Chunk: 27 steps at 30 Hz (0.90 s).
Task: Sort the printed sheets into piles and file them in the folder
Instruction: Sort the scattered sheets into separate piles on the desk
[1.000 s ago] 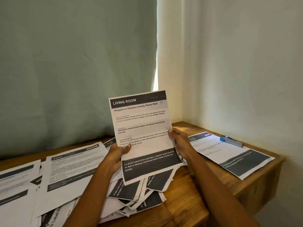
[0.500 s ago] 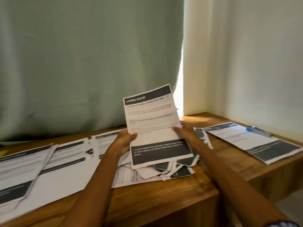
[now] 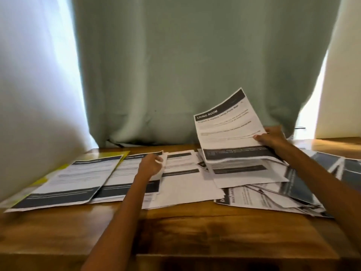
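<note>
Right hand (image 3: pixel 272 136) pinched the "LIVING ROOM" sheet (image 3: pixel 230 130) at its right edge, tilted above the loose heap (image 3: pixel 254 192). Left hand (image 3: pixel 151 166) rested on a sorted pile (image 3: pixel 125 173), apparently gripping its corner. Yellow folder (image 3: pixel 115 154) lay far left on the wooden surface (image 3: pixel 195 231).

Right hand (image 3: pixel 272 136) holds "LIVING ROOM" sheet (image 3: pixel 228 128); left hand (image 3: pixel 151 166) pinches another sheet (image 3: pixel 134 169).

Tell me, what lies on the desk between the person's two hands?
In the head view, a flat pile of printed sheets lies between the left hand and the right hand, which holds up the Living Room sheet.
</note>
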### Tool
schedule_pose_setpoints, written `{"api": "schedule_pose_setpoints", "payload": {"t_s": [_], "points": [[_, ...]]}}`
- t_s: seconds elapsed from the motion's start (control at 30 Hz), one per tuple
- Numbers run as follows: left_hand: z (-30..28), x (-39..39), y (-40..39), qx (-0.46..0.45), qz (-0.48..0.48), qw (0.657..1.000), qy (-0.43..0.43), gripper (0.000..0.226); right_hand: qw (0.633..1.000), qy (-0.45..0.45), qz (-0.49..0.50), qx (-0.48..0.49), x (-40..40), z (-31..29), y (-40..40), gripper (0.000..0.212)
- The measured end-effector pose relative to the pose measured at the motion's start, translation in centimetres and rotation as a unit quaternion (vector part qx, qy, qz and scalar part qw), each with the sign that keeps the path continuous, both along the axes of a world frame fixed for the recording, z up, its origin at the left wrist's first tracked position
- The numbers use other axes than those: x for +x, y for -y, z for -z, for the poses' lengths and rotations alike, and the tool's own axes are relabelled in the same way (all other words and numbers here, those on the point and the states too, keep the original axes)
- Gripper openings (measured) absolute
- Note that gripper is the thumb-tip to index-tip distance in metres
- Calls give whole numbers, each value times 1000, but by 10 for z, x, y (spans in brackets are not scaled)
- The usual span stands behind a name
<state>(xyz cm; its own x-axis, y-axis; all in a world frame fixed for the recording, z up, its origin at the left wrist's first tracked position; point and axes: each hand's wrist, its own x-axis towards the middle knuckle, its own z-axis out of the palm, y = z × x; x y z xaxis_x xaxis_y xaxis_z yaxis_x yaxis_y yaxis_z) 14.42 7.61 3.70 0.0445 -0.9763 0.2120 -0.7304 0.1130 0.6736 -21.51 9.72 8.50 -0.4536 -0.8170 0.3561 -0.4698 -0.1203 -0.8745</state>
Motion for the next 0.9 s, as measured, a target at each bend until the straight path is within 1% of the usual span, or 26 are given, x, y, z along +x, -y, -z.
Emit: {"api": "schedule_pose_setpoints", "payload": {"t_s": [0.07, 0.1, 0.17, 0.27, 0.37, 0.53, 0.6, 0.77, 0.9], "points": [[10, 21, 2, 23, -6, 996, 85, 23, 1000, -19, 10, 3, 9, 3, 9, 37], [14, 27, 3, 40, 1, 993, 112, 25, 999, -33, 10, 7, 10, 4, 14, 35], [18, 32, 9, 71, 16, 987, 141, 31, 997, -78, 9, 28, 13, 5, 20, 33], [12, 30, 25, 111, 16, 975, 192, 51, 985, -154, 5, 79, 18, 1, 27, 34], [5, 21, 35, 120, -1, 961, 249, 67, 975, -199, 2, 103, 27, -8, 32, 32], [8, 5, 36, 58, -42, 938, 340, 64, 961, -248, 18, 122, 34, -14, 42, 29], [9, -1, 34, 49, -52, 931, 357, 64, 960, -254, 20, 120, 35, -15, 44, 29], [12, -6, 33, 30, -74, 925, 372, 56, 959, -256, 18, 121, 38, -13, 47, 29], [14, -10, 35, 32, -76, 922, 379, 49, 960, -252, 20, 119, 41, -9, 49, 27]]}}
